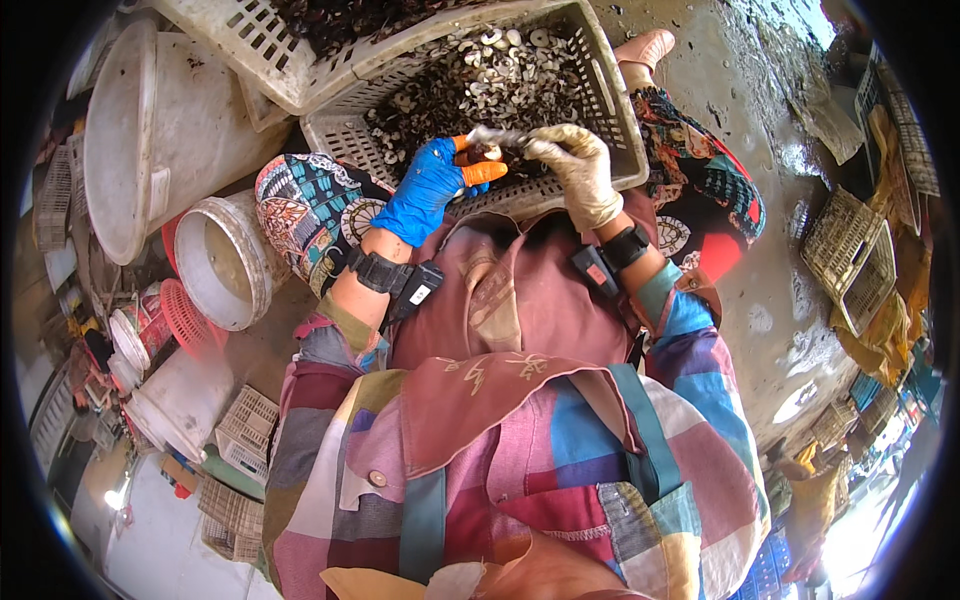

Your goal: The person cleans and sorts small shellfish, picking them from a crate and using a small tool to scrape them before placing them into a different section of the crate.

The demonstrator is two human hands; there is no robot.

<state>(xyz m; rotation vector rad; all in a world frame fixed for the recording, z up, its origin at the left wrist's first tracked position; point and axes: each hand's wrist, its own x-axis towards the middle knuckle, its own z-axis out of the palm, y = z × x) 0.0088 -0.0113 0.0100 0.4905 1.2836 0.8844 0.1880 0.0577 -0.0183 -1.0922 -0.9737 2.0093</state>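
Observation:
My left hand (439, 184), in a blue glove with orange finger covers on the thumb and a fingertip, grips a small dark shellfish (484, 152) with a pale part showing. In a stained whitish glove, my right hand (576, 169) pinches a small, blurred greyish tool (501, 136), whose far end lies over the shellfish. Exactly what tool it is, I cannot tell. Both hands are above the near side of a slotted plastic crate (628, 124), which holds dark shell pieces and many pale curved pieces (517, 71).
Another crate (300, 71) with dark contents overlaps at the upper left. A large whitish tub (187, 120), a white bucket (225, 262) and a red plastic basket (191, 319) stand at the left. Wet floor (739, 300) and an empty-looking crate (847, 251) lie right.

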